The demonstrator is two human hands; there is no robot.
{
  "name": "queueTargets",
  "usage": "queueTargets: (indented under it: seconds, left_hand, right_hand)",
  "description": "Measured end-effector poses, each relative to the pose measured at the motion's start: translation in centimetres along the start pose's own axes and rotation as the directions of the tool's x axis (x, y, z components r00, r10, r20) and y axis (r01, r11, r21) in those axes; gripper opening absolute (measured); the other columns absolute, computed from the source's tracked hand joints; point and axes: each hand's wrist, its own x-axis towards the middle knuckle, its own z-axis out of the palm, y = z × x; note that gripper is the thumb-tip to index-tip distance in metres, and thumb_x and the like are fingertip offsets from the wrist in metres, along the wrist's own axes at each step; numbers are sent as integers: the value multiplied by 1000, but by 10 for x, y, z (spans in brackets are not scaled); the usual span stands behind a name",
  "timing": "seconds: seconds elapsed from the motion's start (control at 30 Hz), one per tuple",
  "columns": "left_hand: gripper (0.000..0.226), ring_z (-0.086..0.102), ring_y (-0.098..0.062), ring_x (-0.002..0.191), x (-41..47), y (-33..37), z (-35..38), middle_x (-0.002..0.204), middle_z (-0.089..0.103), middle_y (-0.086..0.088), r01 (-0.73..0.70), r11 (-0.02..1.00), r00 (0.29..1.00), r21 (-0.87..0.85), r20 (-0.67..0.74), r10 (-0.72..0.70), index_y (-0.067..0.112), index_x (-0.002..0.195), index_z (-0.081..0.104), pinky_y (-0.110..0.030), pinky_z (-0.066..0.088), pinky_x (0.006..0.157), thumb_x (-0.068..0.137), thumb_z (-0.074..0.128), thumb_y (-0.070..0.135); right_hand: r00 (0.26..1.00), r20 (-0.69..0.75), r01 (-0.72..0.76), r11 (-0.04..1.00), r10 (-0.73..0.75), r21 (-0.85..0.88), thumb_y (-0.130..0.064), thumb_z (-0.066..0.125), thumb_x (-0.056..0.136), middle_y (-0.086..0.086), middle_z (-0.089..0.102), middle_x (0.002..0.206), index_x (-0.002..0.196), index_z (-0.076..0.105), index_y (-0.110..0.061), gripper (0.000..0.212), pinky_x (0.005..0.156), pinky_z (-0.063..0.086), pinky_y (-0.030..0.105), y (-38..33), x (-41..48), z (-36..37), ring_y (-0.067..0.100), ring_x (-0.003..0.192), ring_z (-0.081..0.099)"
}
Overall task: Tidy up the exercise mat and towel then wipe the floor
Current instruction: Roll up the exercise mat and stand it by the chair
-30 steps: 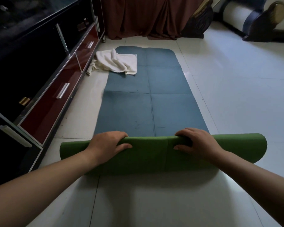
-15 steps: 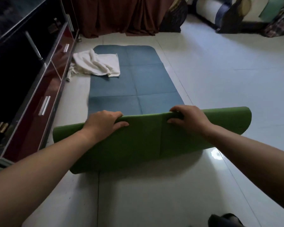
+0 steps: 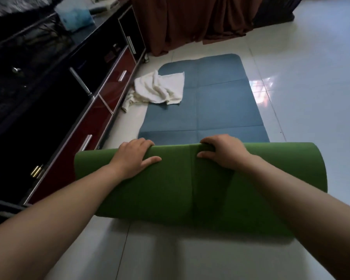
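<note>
Gripping the rolled end of the exercise mat [image 3: 190,190], both hands sit on top of the green bundle. The left hand [image 3: 133,156] and the right hand [image 3: 223,153] each hook their fingers over its far edge and lay a thumb flat on the near face, one either side of a centre crease. Beyond the fingertips the blue face of the mat lies flat on the floor [image 3: 303,118], running away from the hands. It looks like soft, light foam, bending fat rather than tight, so I'd expect it to spring open if the pressure comes off. A hold nearer the two ends would likely steer it straighter, since those ends stick out unsupported past each wrist. Ahead and to the left of the left hand, the white towel [image 3: 160,88] lies crumpled, half on the mat's far corner and half on the floor beside the cabinet [image 3: 101,126]. It's limp, easy to pinch anywhere, and probably needs lifting off before the roll gets there.
</note>
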Motion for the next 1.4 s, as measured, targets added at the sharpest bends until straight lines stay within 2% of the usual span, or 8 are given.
queueTargets:
  seconds: [0.13,0.3,0.43,0.53,0.7,0.83,1.1,1.4]
  left_hand:
    - [55,51,-19,103,22,10,-11,114,54,-2,-56,995,995,78,82,49,18,120,47,-35,43,90,86,40,60]
    - [70,49,-21,110,40,14,1,120,51,-3,-202,978,977,52,-51,205,22,133,40,-38,39,96,82,25,67]
    - [73,30,-25,132,46,11,36,139,33,-7,-224,973,969,57,-91,229,30,142,22,-55,18,112,83,15,74]
    - [70,19,-23,139,54,4,70,148,24,-5,-220,975,974,-27,-58,218,35,143,16,-56,8,111,84,8,73]
    - [81,11,-21,144,69,-16,104,155,15,-2,-288,948,958,-134,-21,287,38,145,10,-49,-1,113,76,-9,76]
    - [93,2,-16,145,74,-25,116,157,6,4,-228,955,970,-189,35,239,37,146,7,-49,-3,114,66,-13,81]
    - [93,-2,-15,145,69,-45,164,158,0,6,-49,971,971,-236,215,101,37,147,6,-50,-2,115,63,-6,76]
    - [80,-20,-14,142,31,-45,170,149,-24,13,-98,971,965,-220,218,146,37,146,-6,-48,-19,109,73,-8,71]
  right_hand:
    - [999,-47,15,1000,-16,-17,-55,54,85,-2,64,114,115,58,-26,42,80,45,34,17,0,4,22,106,56]
    - [996,-88,-30,999,27,-36,-56,52,86,-2,63,111,114,58,-23,44,79,48,35,35,3,7,20,101,58]
    - [983,-168,-82,994,70,-68,-55,51,86,-1,63,112,115,58,-21,45,86,45,37,35,7,10,21,102,59]
    - [971,-211,-136,985,112,-102,-57,42,88,-1,59,122,119,57,-21,50,96,36,39,28,9,26,21,112,54]
    - [957,93,-239,926,276,-292,-76,-4,69,-4,10,157,147,17,-26,96,115,3,55,10,10,57,16,145,4]
    - [916,161,-308,900,368,-307,-82,-24,54,-7,-2,158,149,9,-27,114,112,-3,59,-4,15,71,15,145,-6]
    - [908,262,-246,923,326,-294,-80,-21,60,-10,-10,157,149,1,-31,103,113,-8,49,6,16,142,16,144,-10]
    - [924,176,-271,905,340,-327,-73,-6,75,-8,-11,157,148,0,-33,84,114,-3,52,33,51,169,17,144,-9]
